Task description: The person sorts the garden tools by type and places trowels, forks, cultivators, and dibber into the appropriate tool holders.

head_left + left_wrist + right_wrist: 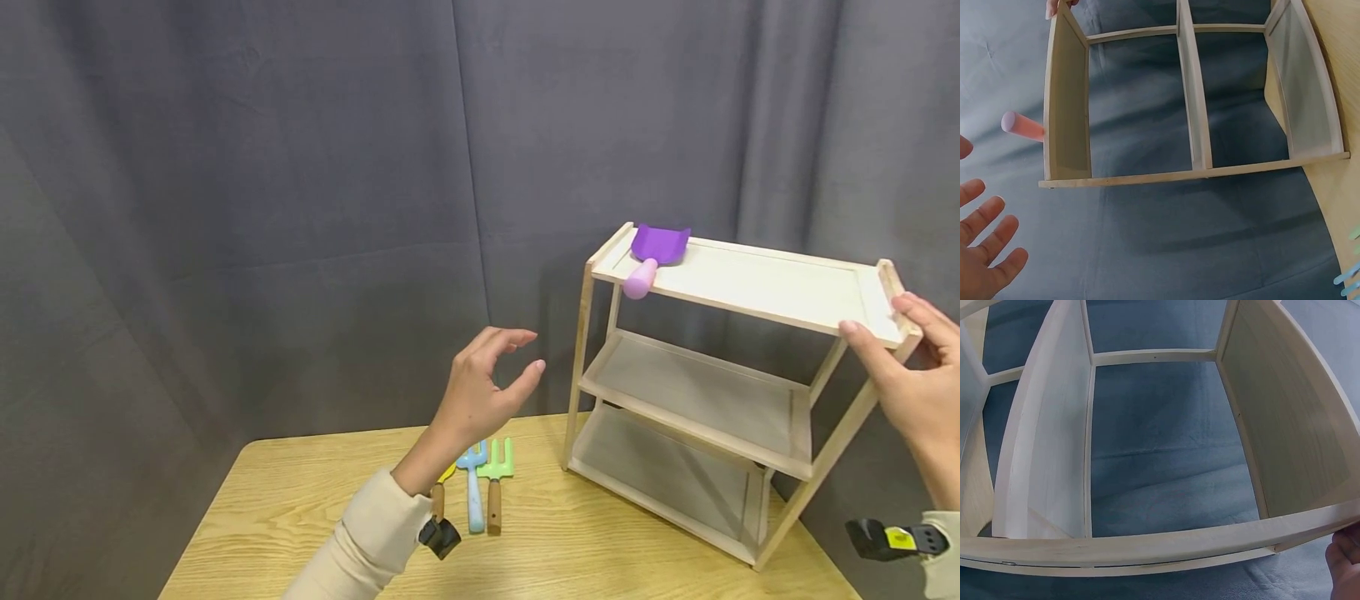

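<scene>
A three-tier wooden shelf rack (772, 287) stands on the right of the table. My right hand (918, 383) holds its top right corner, thumb at the front edge and fingers over the end rail. On the left of the top tier lies a purple toy shovel (662, 246), its pink handle jutting past the front edge. In the left wrist view that handle (1025, 127) sticks out beyond the top board. Left of the rack, my left hand (480, 387) hovers with fingers loosely bent and nothing between them and the thumb.
On the wooden table (300, 500), below my left hand, lie a green fork (495, 483), a blue fork (474, 492) and a yellow-headed tool (439, 496) partly behind my wrist. A grey curtain (337, 208) hangs behind. Both lower tiers sit under the top board.
</scene>
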`<state>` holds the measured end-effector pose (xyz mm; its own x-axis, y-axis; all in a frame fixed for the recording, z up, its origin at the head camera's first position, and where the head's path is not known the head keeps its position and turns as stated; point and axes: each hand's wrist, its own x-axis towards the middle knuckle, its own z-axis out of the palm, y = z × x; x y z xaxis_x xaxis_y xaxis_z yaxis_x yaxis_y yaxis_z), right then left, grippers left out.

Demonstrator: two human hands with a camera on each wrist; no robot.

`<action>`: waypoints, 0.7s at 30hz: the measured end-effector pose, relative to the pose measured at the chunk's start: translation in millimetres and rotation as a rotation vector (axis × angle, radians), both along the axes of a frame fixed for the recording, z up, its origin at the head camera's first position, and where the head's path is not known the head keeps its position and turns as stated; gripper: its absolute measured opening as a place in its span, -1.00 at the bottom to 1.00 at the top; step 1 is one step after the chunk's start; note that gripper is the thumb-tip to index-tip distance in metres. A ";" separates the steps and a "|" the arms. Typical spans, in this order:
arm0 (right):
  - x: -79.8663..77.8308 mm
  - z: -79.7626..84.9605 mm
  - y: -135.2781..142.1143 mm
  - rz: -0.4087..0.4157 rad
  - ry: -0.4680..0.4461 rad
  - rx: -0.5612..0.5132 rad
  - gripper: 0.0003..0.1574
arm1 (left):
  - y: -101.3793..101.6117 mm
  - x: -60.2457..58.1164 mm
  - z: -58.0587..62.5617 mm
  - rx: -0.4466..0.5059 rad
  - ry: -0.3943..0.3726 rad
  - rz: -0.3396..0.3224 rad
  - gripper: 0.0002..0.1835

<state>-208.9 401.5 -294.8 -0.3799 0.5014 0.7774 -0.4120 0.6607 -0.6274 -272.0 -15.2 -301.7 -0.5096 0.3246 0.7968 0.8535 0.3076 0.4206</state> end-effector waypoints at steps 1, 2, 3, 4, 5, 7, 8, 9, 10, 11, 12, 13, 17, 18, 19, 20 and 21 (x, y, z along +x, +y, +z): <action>0.1 0.1 0.0 0.002 0.007 -0.003 -0.36 | -0.3 0.1 -0.5 -0.004 -0.002 0.000 -0.70; 0.0 0.4 -0.1 0.007 0.021 -0.010 -0.36 | -0.7 0.5 -0.7 -0.007 -0.002 -0.002 -0.69; -0.2 0.6 -0.1 0.009 0.033 -0.015 -0.37 | -1.0 0.9 -0.8 -0.009 -0.002 -0.001 -0.70; -0.2 0.9 -0.6 0.014 0.044 -0.022 -0.37 | -1.6 1.2 -0.9 -0.010 0.000 -0.001 -0.70; -0.3 1.1 -1.1 0.020 0.052 -0.026 -0.38 | -2.3 1.8 -0.9 -0.010 0.001 -0.001 -0.69; -0.6 1.2 -1.9 0.027 0.065 -0.029 -0.39 | -3.9 2.5 -1.2 -0.008 0.001 -0.001 -0.69; -0.6 1.2 -1.9 0.027 0.068 -0.028 -0.39 | -4.5 2.9 -1.4 -0.006 0.002 -0.001 -0.69; -0.4 1.2 -1.9 0.028 0.066 -0.026 -0.39 | -5.2 3.2 -1.7 -0.006 0.001 -0.001 -0.69; -0.3 1.3 -1.9 0.032 0.064 -0.030 -0.39 | -5.9 3.6 -2.3 -0.004 -0.002 -0.003 -0.69; 0.0 1.2 -1.6 0.033 0.058 -0.027 -0.39 | -6.5 4.1 -2.9 -0.004 -0.003 -0.003 -0.69; 0.0 1.0 -1.3 0.036 0.058 -0.025 -0.39 | -7.0 4.1 -3.7 -0.004 -0.003 -0.003 -0.69; 0.0 0.7 -1.3 0.039 0.058 -0.027 -0.39 | -7.6 4.4 -4.5 -0.005 -0.004 -0.002 -0.69; 0.5 -0.7 -1.6 0.041 0.054 -0.031 -0.38 | -10.1 5.2 -6.6 -0.017 -0.001 0.009 -0.69; 0.3 -0.9 -2.0 0.038 0.057 -0.032 -0.38 | -10.8 5.4 -6.8 -0.022 0.000 0.013 -0.68; 0.3 -1.0 -2.3 0.036 0.060 -0.033 -0.38 | -11.5 5.5 -6.9 -0.029 0.001 0.017 -0.68; 0.3 -1.0 -2.6 0.034 0.060 -0.034 -0.38 | -12.3 5.6 -6.9 -0.038 0.003 0.023 -0.67; 0.2 -0.8 -2.9 0.033 0.061 -0.036 -0.38 | -13.2 6.0 -6.8 -0.047 0.004 0.028 -0.67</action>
